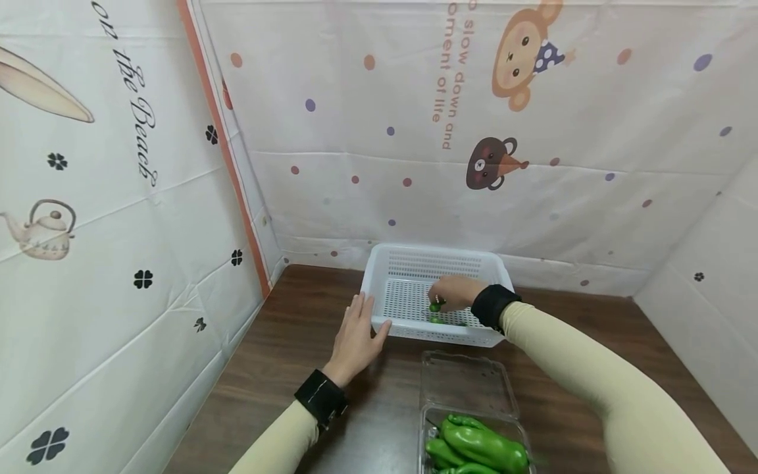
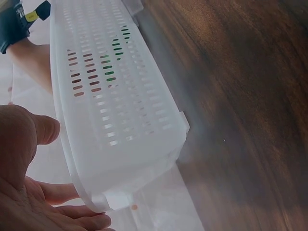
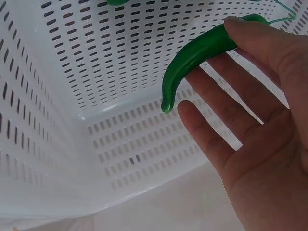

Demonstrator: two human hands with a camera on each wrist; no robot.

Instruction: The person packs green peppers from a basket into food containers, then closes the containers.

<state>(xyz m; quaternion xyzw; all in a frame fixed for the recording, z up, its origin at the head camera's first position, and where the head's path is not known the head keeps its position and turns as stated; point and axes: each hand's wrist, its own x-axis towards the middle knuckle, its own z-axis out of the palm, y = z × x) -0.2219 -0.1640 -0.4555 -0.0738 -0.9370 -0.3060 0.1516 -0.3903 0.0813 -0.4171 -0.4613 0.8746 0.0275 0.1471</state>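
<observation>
the head view looks forward and down from above the near table edge, taking in the whole white basket [image 1: 435, 289] at the far side. the left wrist view sits close outside the basket's [image 2: 115, 110] left wall; the right wrist view looks from inside it [image 3: 96, 96], very near. all three share the basket.

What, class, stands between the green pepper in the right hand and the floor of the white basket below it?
Nothing visible does. The right hand holds the green pepper inside the white basket, and the perforated floor beneath the pepper's tip shows bare in the right wrist view. Another green piece lies farther off on the floor. The left hand rests on the basket's outer rim.
</observation>
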